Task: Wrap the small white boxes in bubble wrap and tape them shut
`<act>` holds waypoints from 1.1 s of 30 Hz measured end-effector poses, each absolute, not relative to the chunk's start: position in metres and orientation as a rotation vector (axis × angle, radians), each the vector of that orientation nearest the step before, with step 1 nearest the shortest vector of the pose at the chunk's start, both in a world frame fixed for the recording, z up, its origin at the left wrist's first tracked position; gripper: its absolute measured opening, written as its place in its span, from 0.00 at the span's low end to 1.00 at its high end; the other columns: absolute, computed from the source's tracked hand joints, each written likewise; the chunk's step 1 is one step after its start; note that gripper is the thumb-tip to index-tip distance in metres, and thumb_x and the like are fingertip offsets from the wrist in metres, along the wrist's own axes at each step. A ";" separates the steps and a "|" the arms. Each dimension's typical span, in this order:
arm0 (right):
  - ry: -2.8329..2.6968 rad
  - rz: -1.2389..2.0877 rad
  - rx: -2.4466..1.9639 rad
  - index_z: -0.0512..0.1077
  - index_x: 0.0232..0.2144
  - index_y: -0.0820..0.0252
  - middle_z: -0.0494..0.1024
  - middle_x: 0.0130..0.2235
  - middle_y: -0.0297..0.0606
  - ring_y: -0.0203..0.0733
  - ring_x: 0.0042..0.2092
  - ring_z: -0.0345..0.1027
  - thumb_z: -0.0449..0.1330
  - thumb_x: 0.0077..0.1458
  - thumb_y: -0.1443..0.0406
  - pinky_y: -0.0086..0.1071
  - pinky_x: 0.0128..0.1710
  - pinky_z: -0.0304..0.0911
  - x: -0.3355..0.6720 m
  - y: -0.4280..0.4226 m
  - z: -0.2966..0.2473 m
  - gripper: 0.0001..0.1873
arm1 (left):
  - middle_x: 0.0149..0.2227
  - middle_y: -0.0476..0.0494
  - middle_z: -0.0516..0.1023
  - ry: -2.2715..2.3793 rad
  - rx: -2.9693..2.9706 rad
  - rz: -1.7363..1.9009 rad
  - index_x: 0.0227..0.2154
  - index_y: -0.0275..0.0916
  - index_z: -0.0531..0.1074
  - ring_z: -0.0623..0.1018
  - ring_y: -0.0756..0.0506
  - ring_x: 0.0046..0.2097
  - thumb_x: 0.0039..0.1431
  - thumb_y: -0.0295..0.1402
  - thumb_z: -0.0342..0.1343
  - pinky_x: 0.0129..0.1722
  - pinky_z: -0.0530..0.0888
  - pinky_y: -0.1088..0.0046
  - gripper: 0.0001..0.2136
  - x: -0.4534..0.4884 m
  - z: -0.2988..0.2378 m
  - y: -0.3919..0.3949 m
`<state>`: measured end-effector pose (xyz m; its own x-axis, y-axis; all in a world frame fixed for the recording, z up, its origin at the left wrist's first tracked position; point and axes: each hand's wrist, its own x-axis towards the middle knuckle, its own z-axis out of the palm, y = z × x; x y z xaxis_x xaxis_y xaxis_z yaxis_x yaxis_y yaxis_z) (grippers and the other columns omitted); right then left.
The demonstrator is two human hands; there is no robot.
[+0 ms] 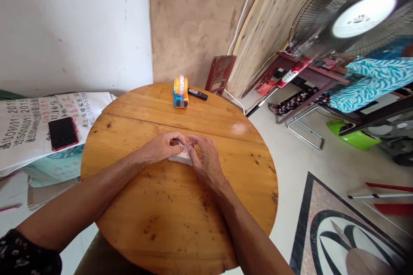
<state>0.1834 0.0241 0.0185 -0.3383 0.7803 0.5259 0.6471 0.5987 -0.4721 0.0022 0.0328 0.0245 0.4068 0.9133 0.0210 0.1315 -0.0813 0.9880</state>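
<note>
Both my hands meet over the middle of a round wooden table [161, 215]. My left hand [164, 146] and my right hand [204, 157] pinch a small pale, whitish piece [180, 158] that lies on the tabletop between them. Their fingers are curled together over it, so most of the piece is hidden and I cannot make out what it is. At the far edge of the table stands an orange and blue tape dispenser [180, 91], with a small black device [198, 93] lying beside it on the right.
A black phone [62, 132] lies on printed white sacks [29, 124] to the left. A red chair [220, 73] stands behind the table. A large fan [355, 13], a dark bench [309, 77] and a green object [353, 136] are at the right.
</note>
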 end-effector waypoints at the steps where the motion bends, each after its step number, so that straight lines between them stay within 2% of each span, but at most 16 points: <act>1: -2.087 0.233 -1.120 0.73 0.45 0.58 0.80 0.37 0.40 0.47 0.43 0.71 0.55 0.56 0.68 0.42 0.49 0.61 0.183 0.024 0.019 0.15 | 0.28 0.51 0.74 0.967 1.528 0.857 0.31 0.37 0.72 0.68 0.53 0.27 0.52 0.32 0.56 0.26 0.61 0.78 0.05 0.002 0.024 0.033; 9: -2.140 0.166 -1.105 0.70 0.50 0.58 0.80 0.38 0.40 0.48 0.45 0.70 0.55 0.53 0.70 0.45 0.51 0.58 0.180 0.021 0.018 0.21 | 0.25 0.53 0.70 0.950 1.469 0.882 0.30 0.37 0.70 0.66 0.53 0.26 0.51 0.36 0.59 0.25 0.60 0.77 0.08 0.001 0.022 0.033; 14: -2.123 0.192 -1.119 0.70 0.50 0.58 0.80 0.38 0.39 0.47 0.44 0.70 0.54 0.55 0.70 0.43 0.49 0.59 0.180 0.018 0.020 0.19 | 0.27 0.52 0.72 0.964 1.503 0.839 0.32 0.37 0.70 0.67 0.53 0.27 0.52 0.34 0.58 0.26 0.61 0.78 0.07 0.000 0.023 0.033; 19: -2.142 0.048 -1.075 0.72 0.46 0.58 0.80 0.37 0.39 0.46 0.43 0.70 0.56 0.55 0.71 0.42 0.48 0.58 0.179 0.016 0.023 0.16 | 0.29 0.50 0.74 0.989 1.501 0.832 0.34 0.36 0.70 0.68 0.52 0.29 0.51 0.34 0.58 0.28 0.63 0.77 0.09 0.000 0.023 0.034; 25: -2.194 -0.047 -1.047 0.71 0.45 0.56 0.82 0.39 0.39 0.46 0.45 0.71 0.55 0.55 0.72 0.45 0.54 0.54 0.178 0.018 0.020 0.15 | 0.29 0.51 0.74 0.990 1.530 0.838 0.34 0.36 0.72 0.68 0.52 0.29 0.52 0.34 0.57 0.29 0.63 0.77 0.08 0.000 0.021 0.035; 33: -2.186 -0.042 -1.060 0.71 0.45 0.56 0.80 0.36 0.38 0.46 0.42 0.70 0.56 0.56 0.70 0.43 0.50 0.57 0.179 0.015 0.021 0.15 | 0.28 0.52 0.73 1.011 1.562 0.841 0.35 0.37 0.73 0.68 0.52 0.28 0.53 0.33 0.57 0.28 0.64 0.77 0.08 -0.001 0.023 0.034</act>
